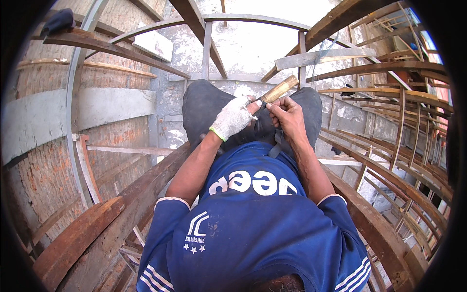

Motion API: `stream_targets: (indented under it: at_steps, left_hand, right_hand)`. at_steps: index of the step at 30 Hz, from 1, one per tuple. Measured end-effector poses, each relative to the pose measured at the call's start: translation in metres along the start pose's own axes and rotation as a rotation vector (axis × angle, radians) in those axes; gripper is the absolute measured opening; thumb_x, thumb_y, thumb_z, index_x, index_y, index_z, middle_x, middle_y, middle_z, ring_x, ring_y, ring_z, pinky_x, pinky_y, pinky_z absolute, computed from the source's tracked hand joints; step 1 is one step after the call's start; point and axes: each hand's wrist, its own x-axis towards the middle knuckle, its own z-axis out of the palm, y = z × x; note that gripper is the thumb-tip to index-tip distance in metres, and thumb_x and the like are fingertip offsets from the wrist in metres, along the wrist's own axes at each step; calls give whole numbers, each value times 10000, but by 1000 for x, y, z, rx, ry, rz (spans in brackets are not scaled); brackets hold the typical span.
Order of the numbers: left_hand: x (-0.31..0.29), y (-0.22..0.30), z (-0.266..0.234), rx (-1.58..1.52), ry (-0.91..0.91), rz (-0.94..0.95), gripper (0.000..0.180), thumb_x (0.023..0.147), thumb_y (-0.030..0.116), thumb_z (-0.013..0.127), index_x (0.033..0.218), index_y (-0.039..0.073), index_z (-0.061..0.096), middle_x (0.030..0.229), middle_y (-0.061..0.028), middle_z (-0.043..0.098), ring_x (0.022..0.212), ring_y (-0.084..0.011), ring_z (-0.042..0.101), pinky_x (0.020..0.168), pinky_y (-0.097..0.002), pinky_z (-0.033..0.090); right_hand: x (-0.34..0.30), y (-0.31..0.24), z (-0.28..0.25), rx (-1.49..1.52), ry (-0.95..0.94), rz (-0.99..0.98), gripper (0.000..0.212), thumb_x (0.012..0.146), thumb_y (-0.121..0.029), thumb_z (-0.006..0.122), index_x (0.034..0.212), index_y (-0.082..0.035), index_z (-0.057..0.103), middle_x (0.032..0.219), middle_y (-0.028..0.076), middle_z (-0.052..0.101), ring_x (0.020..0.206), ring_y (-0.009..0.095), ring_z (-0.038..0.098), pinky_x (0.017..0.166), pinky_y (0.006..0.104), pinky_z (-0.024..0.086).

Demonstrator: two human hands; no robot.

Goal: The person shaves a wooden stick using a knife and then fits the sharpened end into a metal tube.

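A wooden-handled tool (279,91) lies slantwise above my lap, its pale brown handle pointing up and to the right. My left hand (233,116), in a white knit glove with bare fingertips showing, is closed around the dark lower end of it. Close against that end, on the right, my bare right hand (288,116) has its thumb and fingers pinched together. Whatever sits in this pinch is too small or too hidden to make out. The tool's working end is covered by my fingers, so its exact kind does not show. Dark trousers (204,107) are behind both hands.
Long wooden beams (377,219) run along both sides of me, with a curved rail (258,18) ahead. A loose grey board (323,57) crosses at the upper right. Many thin slats stand at the right. A brick wall (129,136) and a white box (154,45) are at the left.
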Motion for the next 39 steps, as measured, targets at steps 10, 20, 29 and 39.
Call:
stream_targets:
  at_steps: [10,20,29,39]
  left_hand:
    - [3,0,6,36,51,-41,545,1043,528,555,1113,0,665,727,-50,639,603,-108,620,584,-279,503]
    - [-2,-13,5,225,107,133,445,993,375,640,1207,-14,673,946,-178,713,880,-305,696,801,-410,538]
    - [-24,31,3,428,300,280,345,910,237,757,1097,-20,624,872,-191,645,741,-314,672,745,-409,557]
    - [-20,16,-6,-222,193,131,347,964,264,737,1111,-17,594,847,-93,617,731,-155,667,607,-320,559]
  right_hand:
    - [1,5,1,16,8,2,173,917,-142,777,923,-19,656,733,28,649,574,73,556,508,218,430]
    - [-6,1,-1,-56,29,-9,156,938,-141,774,950,-33,662,738,9,647,588,57,552,527,209,437]
    - [-13,-11,-7,-126,-137,-71,161,968,-154,724,1011,0,712,778,6,663,649,66,569,584,236,471]
    - [16,-12,15,183,-259,-28,158,981,-186,711,950,-34,679,735,-24,570,622,50,480,531,228,373]
